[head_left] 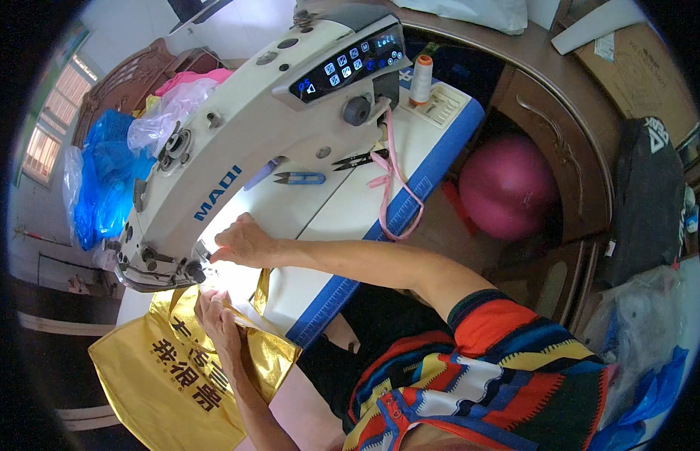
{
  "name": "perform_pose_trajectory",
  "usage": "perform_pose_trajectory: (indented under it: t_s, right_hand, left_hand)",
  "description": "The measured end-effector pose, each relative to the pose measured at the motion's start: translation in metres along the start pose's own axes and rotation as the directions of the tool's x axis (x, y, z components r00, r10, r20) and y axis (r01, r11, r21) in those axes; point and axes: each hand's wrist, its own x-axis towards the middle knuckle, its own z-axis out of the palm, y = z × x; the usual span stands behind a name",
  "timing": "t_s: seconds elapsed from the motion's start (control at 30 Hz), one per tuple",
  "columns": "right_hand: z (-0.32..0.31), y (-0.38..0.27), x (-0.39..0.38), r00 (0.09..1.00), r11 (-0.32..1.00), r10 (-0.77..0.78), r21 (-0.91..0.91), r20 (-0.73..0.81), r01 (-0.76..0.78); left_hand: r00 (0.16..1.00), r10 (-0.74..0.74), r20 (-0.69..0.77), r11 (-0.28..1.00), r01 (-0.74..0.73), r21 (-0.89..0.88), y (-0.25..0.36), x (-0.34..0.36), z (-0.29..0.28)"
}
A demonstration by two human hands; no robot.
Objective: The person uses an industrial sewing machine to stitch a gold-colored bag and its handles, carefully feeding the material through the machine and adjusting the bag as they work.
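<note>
White tabletop (pixel 301 289), blue snips (pixel 301 178) and spool (pixel 421 79) beyond gold bag (pixel 136 361)

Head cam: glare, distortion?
Head view: white glare under the sewing machine washes out detail between the left hand and right hand; head view: highlights shine on the gold bag; head view: corners black, brown cabinet looks bowed.

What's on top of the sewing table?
Sewing machine, blue snips, black snips, looped pink cord, thread cone, white tray. Part of a gold bag is at the needle end, left hand on it. The machine hides part of the tabletop; glare hides the needle point.
</note>
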Motion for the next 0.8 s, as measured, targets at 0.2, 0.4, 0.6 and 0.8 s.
perform_pose_trajectory:
  t_s: [0.2, 0.4, 0.6, 0.8]
  right_hand:
    - [0.0039, 0.0023, 0.0000, 0.999, 1.000, -0.019, 0.010, -0.037, 0.020]
    - [0.0057, 0.0036, -0.0001, 0.999, 0.999, -0.030, -0.024, -0.018, 0.029]
    - [0.0035, 0.0017, -0.0012, 0.999, 0.998, -0.043, -0.045, -0.033, 0.042]
    - [0.0035, 0.0017, -0.0017, 0.996, 0.998, -0.061, -0.034, -0.064, 0.059]
  left_hand:
    - [1.000, 0.014, 0.000, 1.000, -0.014, 0.003, 0.0004, -0.0006, -0.0003]
    - [1.000, 0.019, 0.008, 1.000, -0.019, 0.014, -0.0025, -0.0016, -0.0005]
    - [0.999, 0.032, 0.008, 0.999, -0.032, 0.035, -0.0054, -0.0005, 0.0005]
    - [0.999, 0.051, 0.007, 0.998, -0.051, 0.028, -0.0073, 0.0007, 0.0009]
